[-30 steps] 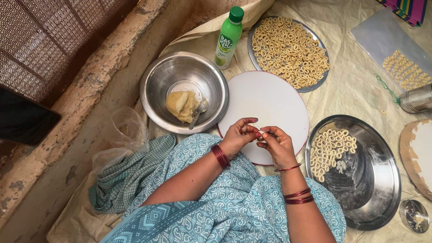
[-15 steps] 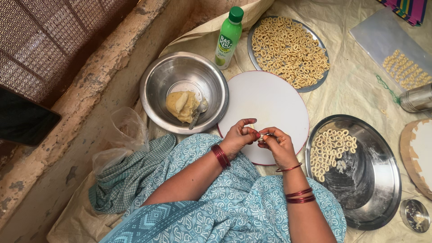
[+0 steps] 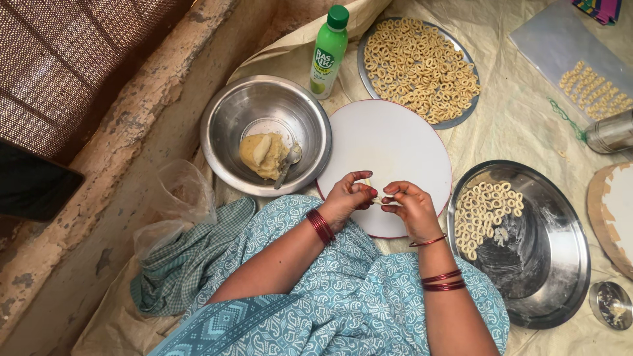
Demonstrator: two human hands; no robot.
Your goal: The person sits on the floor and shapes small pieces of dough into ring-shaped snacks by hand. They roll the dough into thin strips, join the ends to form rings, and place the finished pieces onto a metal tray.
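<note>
Hands meet at frame centre over white round board (image 3: 389,142): left hand (image 3: 346,198) and right hand (image 3: 410,206) w/ fingers curled, pinching a small dough strip (image 3: 380,197) btwn fingertips. Steel bowl (image 3: 265,135) w/ dough lump (image 3: 262,155) upper left; tray of dough rings (image 3: 521,244) at right.

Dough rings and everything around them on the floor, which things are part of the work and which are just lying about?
In use: left hand and right hand pinching a dough strip; white round board; steel bowl with dough lump; two plates of dough rings.

Lying about: green bottle; checked cloth; plastic bag; small steel cup.
</note>
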